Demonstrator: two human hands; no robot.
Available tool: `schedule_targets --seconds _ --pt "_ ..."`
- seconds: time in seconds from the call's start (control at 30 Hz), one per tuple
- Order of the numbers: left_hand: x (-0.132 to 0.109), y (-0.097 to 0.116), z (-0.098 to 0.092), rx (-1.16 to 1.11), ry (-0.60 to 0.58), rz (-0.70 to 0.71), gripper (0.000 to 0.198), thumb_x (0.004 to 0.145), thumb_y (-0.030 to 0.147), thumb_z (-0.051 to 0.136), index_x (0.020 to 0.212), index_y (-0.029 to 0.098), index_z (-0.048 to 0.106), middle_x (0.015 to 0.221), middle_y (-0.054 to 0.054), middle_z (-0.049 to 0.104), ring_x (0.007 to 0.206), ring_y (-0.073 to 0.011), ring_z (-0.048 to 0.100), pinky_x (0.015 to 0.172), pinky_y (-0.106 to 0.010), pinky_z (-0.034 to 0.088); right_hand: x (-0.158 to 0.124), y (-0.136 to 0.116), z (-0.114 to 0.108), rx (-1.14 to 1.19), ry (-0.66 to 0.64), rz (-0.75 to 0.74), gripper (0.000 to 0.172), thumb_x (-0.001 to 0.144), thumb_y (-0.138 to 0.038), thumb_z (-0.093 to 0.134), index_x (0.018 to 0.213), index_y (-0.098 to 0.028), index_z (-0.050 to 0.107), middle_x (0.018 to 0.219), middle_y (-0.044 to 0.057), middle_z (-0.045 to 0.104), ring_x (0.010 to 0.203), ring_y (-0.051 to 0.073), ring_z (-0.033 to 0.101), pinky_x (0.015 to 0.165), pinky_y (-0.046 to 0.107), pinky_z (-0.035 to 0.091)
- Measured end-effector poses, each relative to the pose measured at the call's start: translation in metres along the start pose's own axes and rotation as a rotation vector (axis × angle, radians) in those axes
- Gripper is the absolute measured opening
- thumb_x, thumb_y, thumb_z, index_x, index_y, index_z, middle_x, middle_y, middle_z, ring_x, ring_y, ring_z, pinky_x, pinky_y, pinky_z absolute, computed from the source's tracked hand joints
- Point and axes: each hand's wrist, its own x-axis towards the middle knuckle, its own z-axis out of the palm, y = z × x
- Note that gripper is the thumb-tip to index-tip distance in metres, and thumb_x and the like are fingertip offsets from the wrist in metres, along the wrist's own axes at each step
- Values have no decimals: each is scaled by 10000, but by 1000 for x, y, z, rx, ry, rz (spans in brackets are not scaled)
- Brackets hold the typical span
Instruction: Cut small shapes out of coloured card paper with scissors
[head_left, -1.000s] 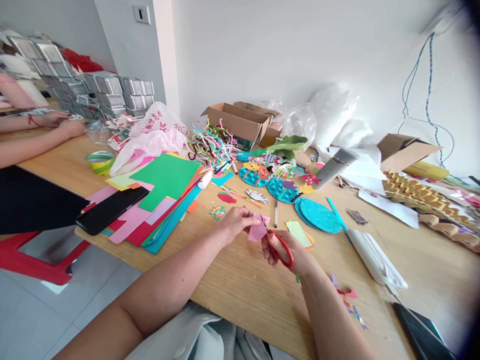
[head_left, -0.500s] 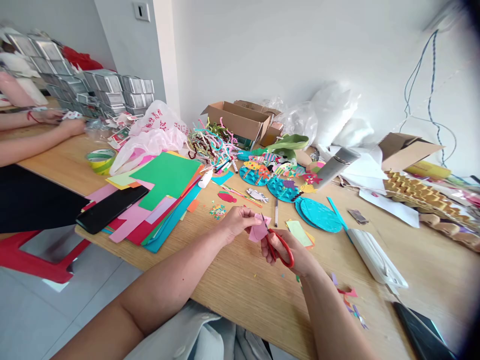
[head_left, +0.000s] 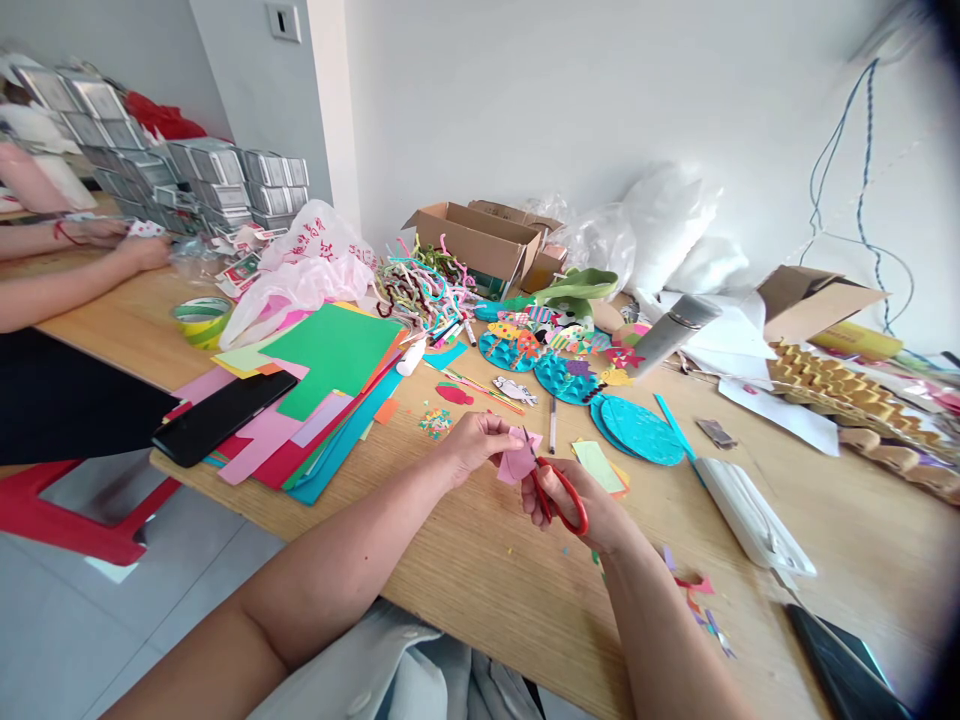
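My left hand (head_left: 478, 448) pinches a small piece of pink paper (head_left: 516, 463) above the front part of the wooden table (head_left: 480, 560). Red-handled scissors (head_left: 574, 505) are in my right hand (head_left: 559, 495), with their blades at the right side of the pink paper. Behind my hands lie a red paper fish shape (head_left: 454, 394), a pile of tiny paper bits (head_left: 435, 423) and a pen (head_left: 553, 425). Pale green paper pieces (head_left: 598, 468) rest just beyond my right hand.
Coloured paper sheets (head_left: 330, 350) and a black phone (head_left: 225, 418) lie at the left. Blue painted discs (head_left: 641, 428), a grey bottle (head_left: 679, 330) and a white power strip (head_left: 750, 515) are to the right. Another person's hands (head_left: 142, 245) hold something at the far left.
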Motion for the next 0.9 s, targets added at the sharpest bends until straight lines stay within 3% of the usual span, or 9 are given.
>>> schedule_targets --seconds 0.5,0.9 --pt "-2 3 2 -11 22 -5 241 544 330 704 615 123 602 592 -5 575 525 -85 482 524 -222 375 0 -10 4 -54 59 46 535 729 -692 534 635 -165 519 537 11 569 403 96 506 394 210 402" --pt "-4 6 3 -6 16 4 199 562 301 685 560 140 567 577 4 582 505 -80 451 518 -227 343 1 -6 3 -45 40 45 485 762 -635 551 658 -161 548 581 27 603 463 107 549 433 206 429"
